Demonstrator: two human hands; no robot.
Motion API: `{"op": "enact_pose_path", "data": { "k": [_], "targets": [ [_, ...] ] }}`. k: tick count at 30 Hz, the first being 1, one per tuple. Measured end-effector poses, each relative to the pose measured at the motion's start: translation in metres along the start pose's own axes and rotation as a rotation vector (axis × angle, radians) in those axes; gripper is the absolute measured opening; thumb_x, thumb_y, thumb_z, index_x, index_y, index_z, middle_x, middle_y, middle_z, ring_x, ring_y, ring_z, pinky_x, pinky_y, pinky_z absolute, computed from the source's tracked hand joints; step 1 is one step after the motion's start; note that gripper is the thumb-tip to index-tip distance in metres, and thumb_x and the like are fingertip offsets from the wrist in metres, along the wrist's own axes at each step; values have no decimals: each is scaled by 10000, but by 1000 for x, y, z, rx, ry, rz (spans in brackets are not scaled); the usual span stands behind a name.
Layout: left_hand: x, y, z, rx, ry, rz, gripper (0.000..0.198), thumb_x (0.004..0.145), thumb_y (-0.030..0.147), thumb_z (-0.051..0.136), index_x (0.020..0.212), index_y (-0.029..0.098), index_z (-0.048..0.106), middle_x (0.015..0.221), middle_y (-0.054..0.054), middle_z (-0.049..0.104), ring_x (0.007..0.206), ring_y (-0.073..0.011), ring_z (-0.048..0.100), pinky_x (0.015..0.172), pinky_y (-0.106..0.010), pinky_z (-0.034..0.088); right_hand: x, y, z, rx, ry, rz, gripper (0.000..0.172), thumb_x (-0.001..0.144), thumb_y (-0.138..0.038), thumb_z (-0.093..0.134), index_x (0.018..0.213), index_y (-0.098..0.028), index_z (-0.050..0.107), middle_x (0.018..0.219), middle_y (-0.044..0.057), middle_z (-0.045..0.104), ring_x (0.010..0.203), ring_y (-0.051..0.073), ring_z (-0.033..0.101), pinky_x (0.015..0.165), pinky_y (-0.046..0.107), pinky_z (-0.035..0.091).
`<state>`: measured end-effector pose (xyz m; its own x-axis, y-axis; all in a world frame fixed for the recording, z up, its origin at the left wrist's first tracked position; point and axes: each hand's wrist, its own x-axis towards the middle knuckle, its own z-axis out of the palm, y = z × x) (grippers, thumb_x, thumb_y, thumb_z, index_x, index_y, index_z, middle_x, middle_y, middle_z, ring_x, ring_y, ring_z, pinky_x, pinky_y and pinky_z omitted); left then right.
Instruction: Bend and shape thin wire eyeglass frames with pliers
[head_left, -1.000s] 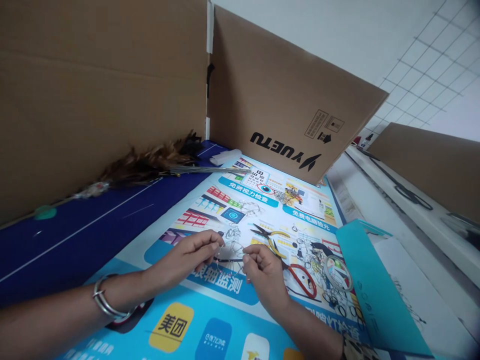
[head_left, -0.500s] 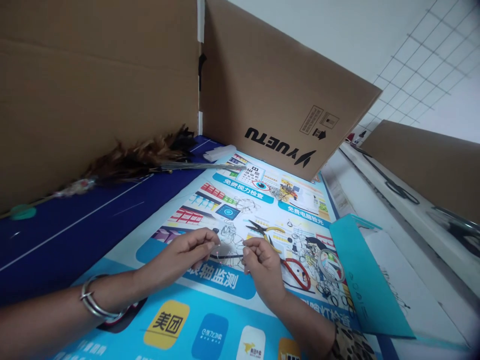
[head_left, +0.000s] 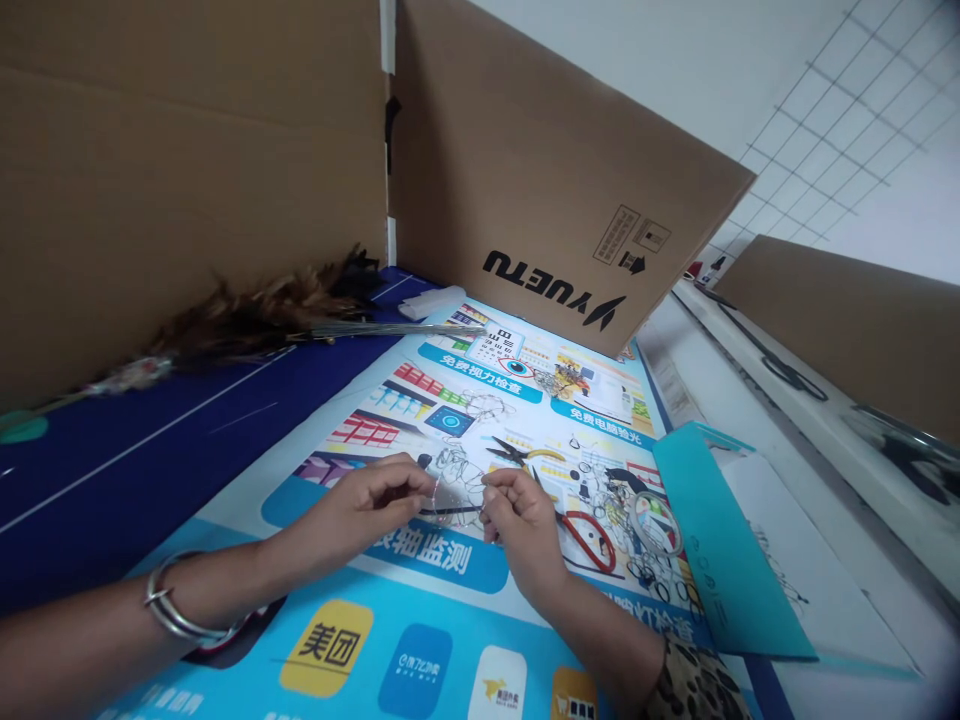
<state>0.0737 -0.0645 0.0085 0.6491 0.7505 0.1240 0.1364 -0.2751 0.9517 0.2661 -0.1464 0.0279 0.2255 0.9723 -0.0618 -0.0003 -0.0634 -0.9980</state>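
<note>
1. My left hand [head_left: 367, 508] and right hand [head_left: 523, 522] face each other just above the printed poster [head_left: 442, 640]. A thin dark rod [head_left: 452, 511] spans the gap between them, roughly level.
2. My left thumb and forefinger are pressed together on the rod's left end. My right fingertips pinch its right end, with the other fingers curled in. Both grips are closed on it, not spread.
3. Fine silvery wire [head_left: 441, 492] seems to loop near my left fingertips, but it is too thin to tell how it is attached.
4. I judge the rod very light and fairly stiff for its thickness, yet easy to bend or drop. A fingertip pinch suits it, firm enough that it does not roll, never a fist.
5. The wire looks springy and slippery and likely to kink, so I would hold it close to where it meets the rod.
6. Just beyond my right hand lie yellow-handled pliers [head_left: 529, 455], red-handled scissors [head_left: 592, 535] and a tape roll [head_left: 654, 522]. A teal folder [head_left: 712, 560] sits further right, and a feather duster [head_left: 247, 320] lies far left by the cardboard wall [head_left: 187, 180].
</note>
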Motion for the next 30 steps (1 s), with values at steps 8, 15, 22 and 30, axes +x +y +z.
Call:
{"op": "enact_pose_path", "data": {
  "k": [8, 15, 22, 30],
  "targets": [
    [0, 4, 2, -31, -26, 20, 134, 856, 272, 532, 873, 191, 638, 819, -26, 543, 757, -161, 530, 663, -263, 414, 0, -7, 1, 44, -41, 96, 200, 786, -345, 596, 875, -174, 541, 580, -57, 523, 444, 64, 450, 434, 180, 354],
    [1, 5, 1, -22, -1, 4, 115, 847, 241, 514, 833, 180, 611, 804, -21, 550, 745, -157, 525, 656, -258, 409, 1, -1, 2, -1, -28, 19, 197, 785, -352, 589, 863, -177, 540, 572, -57, 511, 447, 70, 448, 445, 188, 366],
    [1, 11, 1, -98, 8, -46, 108, 833, 251, 506, 825, 177, 584, 765, -6, 544, 709, -148, 498, 614, -244, 384, -3, 0, 2, -77, -30, -79, 182, 818, -333, 561, 893, -169, 542, 583, -51, 484, 483, 85, 444, 460, 203, 370],
    [0, 12, 0, -126, 11, -96, 137, 853, 292, 492, 822, 183, 568, 708, 19, 512, 636, -128, 445, 551, -226, 333, -5, -1, 3, -145, -34, -72, 204, 830, -344, 551, 918, -161, 541, 617, -31, 500, 527, 101, 453, 463, 210, 378]
  ]
}}
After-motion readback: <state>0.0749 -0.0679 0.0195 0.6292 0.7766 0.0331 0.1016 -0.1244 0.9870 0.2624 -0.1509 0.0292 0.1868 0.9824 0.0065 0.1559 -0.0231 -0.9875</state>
